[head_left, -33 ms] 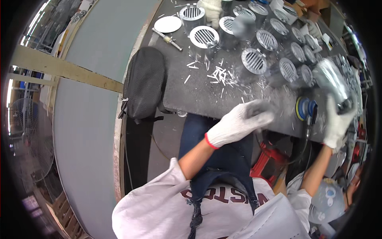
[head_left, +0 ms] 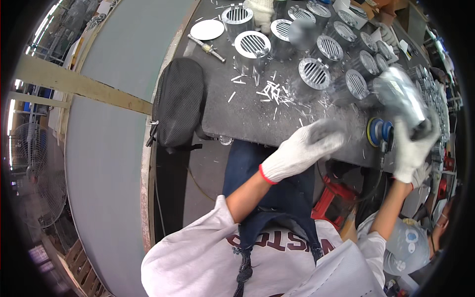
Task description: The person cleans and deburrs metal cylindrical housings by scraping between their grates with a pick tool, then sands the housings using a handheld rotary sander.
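Note:
My right hand (head_left: 413, 148), in a white knit glove, is closed around the lower end of a shiny metal cylinder (head_left: 404, 94). The cylinder tilts above the right side of the dark table, blurred by motion. Over the table's near edge, my left hand (head_left: 309, 147) wears a white glove with a red cuff and greyed fingers. Its fingers are partly stretched and apart from the thumb, with nothing visible in them. A round sander (head_left: 380, 132) with a blue body and yellow-edged pad lies between the hands. Beyond stand several metal cylinders with slotted round grate tops (head_left: 314, 74).
Thin white strips (head_left: 272, 92) lie scattered mid-table. A black mesh case (head_left: 180, 104) sits at the left edge, near a white disc (head_left: 207, 29) and a brass-fitted tool (head_left: 207, 48). Other gloved hands (head_left: 261, 12) work across the table. A red stool (head_left: 330, 200) stands below.
My right hand has moved slightly left with the metal cylinder. My left hand has shifted a little to the right.

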`<state>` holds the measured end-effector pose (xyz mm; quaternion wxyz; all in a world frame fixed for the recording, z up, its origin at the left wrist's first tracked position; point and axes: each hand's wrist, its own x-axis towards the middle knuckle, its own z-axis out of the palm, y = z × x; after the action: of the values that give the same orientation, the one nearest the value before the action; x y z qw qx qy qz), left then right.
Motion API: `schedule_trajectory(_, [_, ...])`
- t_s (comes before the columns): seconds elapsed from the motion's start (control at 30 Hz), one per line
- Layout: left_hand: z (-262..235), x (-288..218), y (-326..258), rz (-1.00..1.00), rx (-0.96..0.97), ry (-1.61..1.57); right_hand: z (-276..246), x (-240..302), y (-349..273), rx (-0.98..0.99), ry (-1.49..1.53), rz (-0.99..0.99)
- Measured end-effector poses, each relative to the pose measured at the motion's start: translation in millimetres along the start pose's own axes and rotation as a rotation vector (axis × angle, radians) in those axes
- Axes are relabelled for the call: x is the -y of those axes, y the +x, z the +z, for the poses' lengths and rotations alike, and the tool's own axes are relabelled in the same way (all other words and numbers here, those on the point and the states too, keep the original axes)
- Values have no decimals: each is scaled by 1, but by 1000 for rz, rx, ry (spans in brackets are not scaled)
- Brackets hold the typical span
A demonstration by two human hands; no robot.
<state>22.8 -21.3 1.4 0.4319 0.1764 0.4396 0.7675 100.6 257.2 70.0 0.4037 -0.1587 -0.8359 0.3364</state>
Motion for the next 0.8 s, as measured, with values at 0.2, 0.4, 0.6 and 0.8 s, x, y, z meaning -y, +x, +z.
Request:
schedule_trajectory(0.2, [29, 3, 10, 381, -550, -717, 64, 80, -67, 557, -169, -521])
schedule_trajectory(0.4, [-30, -8, -8, 451, -395, -964, 82, 69, -88, 427, 619, 299])
schedule_trajectory(0.6, [-12, -9, -8, 396, 230, -1568, 109, 30, -109, 215, 661, 430])
schedule_trajectory(0.8, [-20, 9, 5, 419, 151, -1451, 143, 8, -118, -64, 559, 412])
